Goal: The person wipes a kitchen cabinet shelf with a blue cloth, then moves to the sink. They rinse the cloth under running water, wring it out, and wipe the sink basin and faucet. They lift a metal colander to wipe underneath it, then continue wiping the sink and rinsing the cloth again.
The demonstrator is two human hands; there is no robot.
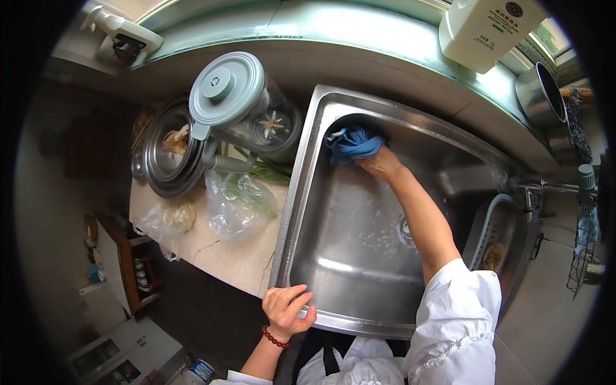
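Note:
Inside a stainless steel sink [356, 226], my right hand [382, 163] presses a bunched blue cloth [355, 144] against the far left corner of the basin. The cloth hides most of my right fingers. My left hand [288, 308] is at the near left corner of the sink rim, fingers apart and slightly curled, holding nothing. Whether it rests on the rim, I cannot tell. A red bead bracelet circles that wrist. Suds and water drops lie on the basin floor around the drain [405, 228], which my right forearm partly covers.
Left of the sink stand a blender jug [274, 120] with a pale blue lid, stacked metal bowls [171, 149] and plastic bags [238, 207]. A faucet [532, 197] and a drain basket [491, 231] with a brush are at the right. A white jug [486, 33] and a steel pot [539, 96] occupy the ledge.

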